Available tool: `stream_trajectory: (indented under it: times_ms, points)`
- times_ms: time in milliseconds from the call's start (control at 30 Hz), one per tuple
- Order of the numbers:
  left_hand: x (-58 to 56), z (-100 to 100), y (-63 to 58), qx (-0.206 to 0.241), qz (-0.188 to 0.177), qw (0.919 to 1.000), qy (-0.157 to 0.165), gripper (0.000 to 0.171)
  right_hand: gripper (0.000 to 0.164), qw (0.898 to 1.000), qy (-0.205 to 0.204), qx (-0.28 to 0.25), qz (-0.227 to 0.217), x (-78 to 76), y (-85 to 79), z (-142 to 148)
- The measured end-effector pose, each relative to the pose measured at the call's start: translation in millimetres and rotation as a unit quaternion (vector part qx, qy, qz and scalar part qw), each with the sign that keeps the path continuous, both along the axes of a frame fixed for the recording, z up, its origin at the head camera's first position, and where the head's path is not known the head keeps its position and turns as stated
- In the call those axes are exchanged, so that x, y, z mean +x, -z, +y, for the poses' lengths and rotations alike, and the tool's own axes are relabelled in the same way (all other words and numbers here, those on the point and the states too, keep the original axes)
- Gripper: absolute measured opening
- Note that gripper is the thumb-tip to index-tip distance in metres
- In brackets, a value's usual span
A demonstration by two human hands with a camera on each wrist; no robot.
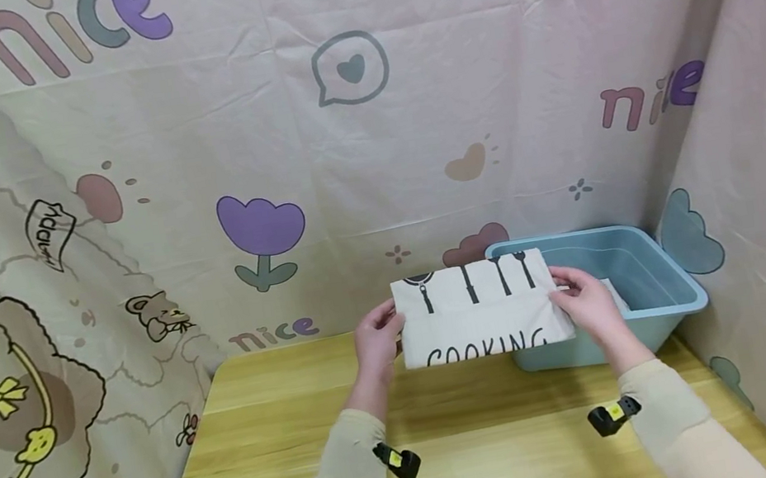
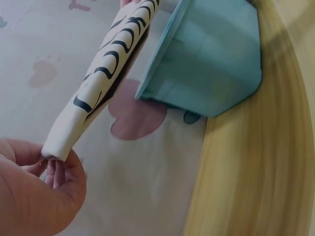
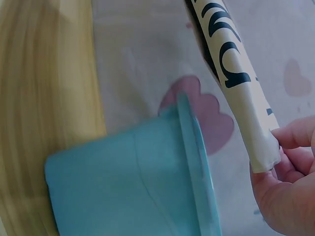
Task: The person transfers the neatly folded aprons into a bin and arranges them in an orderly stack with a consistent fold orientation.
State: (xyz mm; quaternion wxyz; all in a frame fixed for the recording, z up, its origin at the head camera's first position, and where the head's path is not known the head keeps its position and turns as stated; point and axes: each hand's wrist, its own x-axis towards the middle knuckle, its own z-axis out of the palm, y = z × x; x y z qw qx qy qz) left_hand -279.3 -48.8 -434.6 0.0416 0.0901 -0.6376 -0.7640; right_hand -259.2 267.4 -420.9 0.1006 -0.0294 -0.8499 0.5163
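Observation:
A folded white cloth (image 1: 482, 311) printed with black utensils and the word "COOKING" is held up between both hands, above the table and partly in front of the blue bin. My left hand (image 1: 375, 342) pinches its left edge between thumb and fingers. At the opposite edge, my right hand (image 1: 591, 305) grips it the same way. Both wrist views show the cloth (image 2: 106, 73) as a thick folded strip, with the thumb and fingers on its end. Its underside is mostly hidden.
A light blue plastic bin (image 1: 659, 270) stands at the table's back right, with something white inside, partly hidden by the right hand. The wooden table (image 1: 257, 443) meets a printed curtain (image 1: 309, 150) at the back, and more curtain hangs on both sides.

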Motion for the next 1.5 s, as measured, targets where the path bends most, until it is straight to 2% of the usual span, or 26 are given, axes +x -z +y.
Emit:
stream_trajectory:
  times_ms: [233, 567, 767, 1133, 1300, 1500]
  points:
    - [-4.7, 29.2, -3.6, 0.017, 0.003, 0.9995, 0.027, 0.036, 0.047, 1.0, 0.02, -0.004, -0.01, -1.6, -7.0, 26.1]
    - [-10.5, 69.9, -6.6, 0.046, 0.009, 0.997, 0.062, 0.042, 0.048, 0.998, 0.059, 0.006, -0.037, -4.5, -5.2, 61.8]
    - [-12.3, 93.9, -10.6, 0.05, 0.012, 0.9968, 0.062, 0.044, 0.049, 0.995, 0.083, 0.001, -0.046, -9.0, -6.7, 79.8]
    - [-23.8, 135.2, -16.9, 0.055, 0.027, 0.9972, 0.042, 0.043, 0.05, 0.988, 0.142, -0.011, -0.064, -17.2, -16.7, 109.5]
    - [-27.4, 149.7, -19.2, 0.054, 0.028, 0.9976, 0.033, 0.042, 0.051, 0.985, 0.157, -0.018, -0.074, -20.2, -20.5, 120.1]
    - [-29.5, 164.4, -21.1, 0.033, 0.03, 0.9988, 0.023, 0.043, 0.052, 0.982, 0.167, -0.01, -0.082, -23.7, -23.1, 131.4]
